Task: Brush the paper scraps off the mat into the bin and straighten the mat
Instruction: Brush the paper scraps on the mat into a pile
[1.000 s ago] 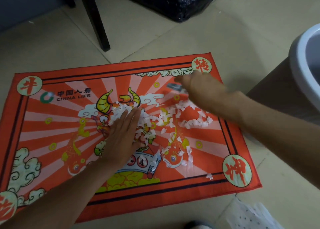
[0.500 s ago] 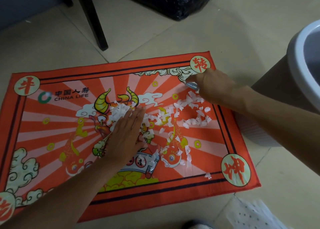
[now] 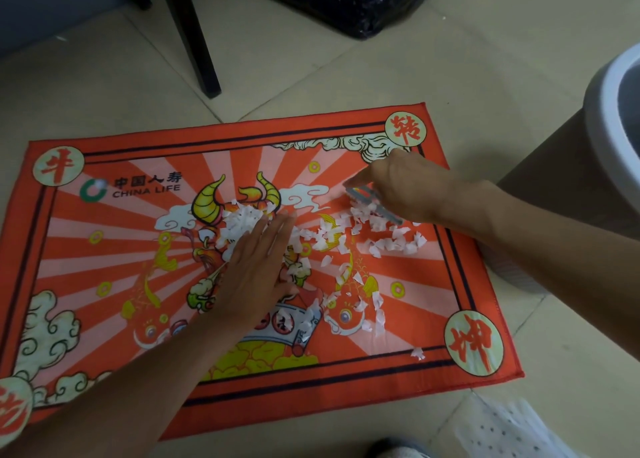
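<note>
A red printed mat (image 3: 104,249) lies on the tiled floor, slightly askew. White paper scraps are heaped near its centre (image 3: 242,218) and strewn to the right (image 3: 391,239), with one stray scrap by the lower border (image 3: 418,353). My left hand (image 3: 256,274) lies flat on the mat, fingers straight, its fingertips touching the heap. My right hand (image 3: 412,187) is at the upper right of the scraps, shut on a thin grey tool (image 3: 375,205) that touches them. The bin (image 3: 609,111), white-rimmed, stands off the mat's right edge.
A black plastic bag (image 3: 346,0) sits on the floor beyond the mat. A dark furniture leg (image 3: 194,41) stands near the mat's far edge. White dotted fabric (image 3: 502,430) shows at the bottom right. Bare tiles surround the mat.
My right hand has shifted a little right and down onto the scattered scraps, and the grey tool shows more clearly. My left hand has edged slightly up and right against the heap.
</note>
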`<state>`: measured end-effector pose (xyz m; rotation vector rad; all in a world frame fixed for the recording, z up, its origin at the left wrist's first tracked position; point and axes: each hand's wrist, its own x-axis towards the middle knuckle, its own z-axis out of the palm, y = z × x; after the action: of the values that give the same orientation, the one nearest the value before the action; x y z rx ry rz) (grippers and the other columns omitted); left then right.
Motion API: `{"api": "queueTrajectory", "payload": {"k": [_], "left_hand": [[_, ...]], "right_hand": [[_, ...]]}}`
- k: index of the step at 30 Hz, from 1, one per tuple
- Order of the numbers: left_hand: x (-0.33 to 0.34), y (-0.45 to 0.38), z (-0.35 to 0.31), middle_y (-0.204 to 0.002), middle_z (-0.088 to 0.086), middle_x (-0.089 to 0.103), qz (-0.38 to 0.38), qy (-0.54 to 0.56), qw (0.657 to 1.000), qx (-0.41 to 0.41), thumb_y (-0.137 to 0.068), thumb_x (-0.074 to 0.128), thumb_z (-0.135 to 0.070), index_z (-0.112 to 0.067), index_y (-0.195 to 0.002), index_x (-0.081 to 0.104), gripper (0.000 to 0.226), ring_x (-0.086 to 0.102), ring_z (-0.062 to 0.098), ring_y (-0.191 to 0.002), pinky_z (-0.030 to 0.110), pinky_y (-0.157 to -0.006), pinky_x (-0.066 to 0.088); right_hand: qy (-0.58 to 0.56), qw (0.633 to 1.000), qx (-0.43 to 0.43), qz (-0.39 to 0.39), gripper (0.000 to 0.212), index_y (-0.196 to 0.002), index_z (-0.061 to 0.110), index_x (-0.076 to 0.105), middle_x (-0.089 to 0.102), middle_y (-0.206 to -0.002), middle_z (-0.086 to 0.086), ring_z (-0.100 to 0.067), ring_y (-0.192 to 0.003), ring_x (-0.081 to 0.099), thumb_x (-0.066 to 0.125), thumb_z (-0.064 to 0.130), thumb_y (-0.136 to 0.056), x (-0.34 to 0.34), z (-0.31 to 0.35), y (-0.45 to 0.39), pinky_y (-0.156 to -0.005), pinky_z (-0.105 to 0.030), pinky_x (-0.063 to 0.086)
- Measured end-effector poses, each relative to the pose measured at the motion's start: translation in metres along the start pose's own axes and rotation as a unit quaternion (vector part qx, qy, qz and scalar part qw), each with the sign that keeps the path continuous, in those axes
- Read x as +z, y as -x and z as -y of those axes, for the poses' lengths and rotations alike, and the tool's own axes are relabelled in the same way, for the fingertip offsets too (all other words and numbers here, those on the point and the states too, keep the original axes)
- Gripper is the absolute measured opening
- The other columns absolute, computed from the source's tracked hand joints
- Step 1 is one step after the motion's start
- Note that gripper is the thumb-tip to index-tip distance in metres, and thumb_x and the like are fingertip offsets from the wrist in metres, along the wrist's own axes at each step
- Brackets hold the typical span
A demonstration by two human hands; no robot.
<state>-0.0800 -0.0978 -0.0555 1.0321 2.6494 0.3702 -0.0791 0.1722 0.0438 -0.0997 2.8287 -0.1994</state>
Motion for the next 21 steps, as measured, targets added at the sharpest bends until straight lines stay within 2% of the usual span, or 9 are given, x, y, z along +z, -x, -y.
{"api": "queueTrajectory", "payload": {"k": [2,4,6,8,11,14,16,18,21], "left_hand": [[0.0,0.0,0.0,-0.165,-0.007,-0.009,0.0,0.0,1.0,0.0,-0.081,0.077,-0.037,-0.024,-0.157,-0.006,0.113,-0.014,0.016,-0.151,0.037,-0.119,-0.006],[0.0,0.0,-0.001,-0.165,-0.006,-0.008,-0.002,0.001,1.0,-0.001,-0.081,0.077,-0.036,-0.024,-0.158,-0.005,0.113,-0.013,0.017,-0.151,0.037,-0.119,-0.005],[0.0,0.0,-0.001,-0.165,-0.007,-0.009,0.001,-0.005,1.0,0.0,-0.081,0.077,-0.037,-0.024,-0.157,-0.006,0.114,-0.014,0.016,-0.151,0.037,-0.119,-0.006],[0.0,0.0,-0.001,-0.165,-0.007,-0.01,0.002,-0.007,1.0,0.001,-0.081,0.077,-0.038,-0.025,-0.157,-0.007,0.115,-0.014,0.016,-0.151,0.036,-0.119,-0.006],[-0.001,0.0,-0.001,-0.165,-0.007,-0.009,0.001,-0.009,1.0,0.001,-0.08,0.078,-0.037,-0.024,-0.157,-0.007,0.115,-0.014,0.016,-0.151,0.036,-0.119,-0.006],[-0.001,-0.001,-0.002,-0.165,-0.007,-0.009,0.001,-0.007,1.0,0.0,-0.08,0.078,-0.036,-0.024,-0.157,-0.007,0.115,-0.014,0.016,-0.151,0.036,-0.119,-0.006],[-0.001,-0.001,-0.002,-0.165,-0.007,-0.008,0.002,-0.006,1.0,0.0,-0.08,0.077,-0.036,-0.024,-0.157,-0.007,0.115,-0.014,0.016,-0.151,0.036,-0.119,-0.006],[-0.001,-0.001,-0.002,-0.165,-0.006,-0.008,0.001,-0.008,1.0,0.0,-0.08,0.078,-0.036,-0.025,-0.157,-0.007,0.115,-0.013,0.016,-0.151,0.036,-0.119,-0.006],[0.0,-0.001,-0.001,-0.165,-0.005,-0.007,-0.001,-0.015,1.0,0.0,-0.081,0.078,-0.034,-0.024,-0.157,-0.006,0.114,-0.012,0.018,-0.151,0.037,-0.12,-0.004]], "right_hand": [[-0.005,1.0,-0.013,0.006,0.056,-0.132,0.027,0.058,0.063,-0.126,-0.013,-0.031,-0.099,0.066,0.047,-0.004,-0.087,0.002,-0.002,0.0,-0.072,-0.031,0.054],[-0.015,0.999,-0.027,0.016,0.055,-0.13,0.025,0.061,0.063,-0.128,-0.01,-0.028,-0.105,0.065,0.046,-0.005,-0.086,-0.001,-0.003,0.0,-0.077,-0.025,0.048],[-0.028,0.999,-0.032,0.031,0.054,-0.13,0.023,0.062,0.064,-0.126,-0.007,-0.022,-0.101,0.066,0.046,-0.006,-0.087,-0.011,-0.001,0.002,-0.076,-0.021,0.042],[-0.044,0.998,-0.031,0.039,0.052,-0.129,0.022,0.062,0.065,-0.125,-0.005,-0.014,-0.088,0.063,0.045,-0.006,-0.09,-0.021,-0.001,0.003,-0.077,-0.02,0.042],[-0.034,0.999,-0.027,0.031,0.051,-0.129,0.024,0.062,0.064,-0.126,-0.007,-0.013,-0.087,0.061,0.045,-0.006,-0.091,-0.03,-0.007,-0.001,-0.08,-0.027,0.047],[0.005,1.0,-0.003,0.012,0.052,-0.13,0.026,0.061,0.062,-0.128,-0.009,-0.025,-0.101,0.064,0.047,-0.006,-0.091,-0.034,-0.016,-0.005,-0.076,-0.028,0.044],[0.035,0.999,0.006,0.002,0.052,-0.13,0.026,0.06,0.062,-0.128,-0.012,-0.03,-0.102,0.064,0.048,-0.005,-0.09,-0.033,-0.016,-0.005,-0.074,-0.03,0.047],[0.043,0.999,0.005,0.008,0.051,-0.132,0.025,0.059,0.062,-0.128,-0.013,-0.029,-0.098,0.066,0.048,-0.003,-0.09,-0.027,-0.012,-0.004,-0.069,-0.03,0.049],[0.039,0.999,-0.002,0.022,0.05,-0.132,0.026,0.058,0.058,-0.134,-0.01,-0.028,-0.104,0.064,0.046,0.001,-0.091,-0.014,-0.004,-0.004,-0.066,-0.026,0.041]]}}
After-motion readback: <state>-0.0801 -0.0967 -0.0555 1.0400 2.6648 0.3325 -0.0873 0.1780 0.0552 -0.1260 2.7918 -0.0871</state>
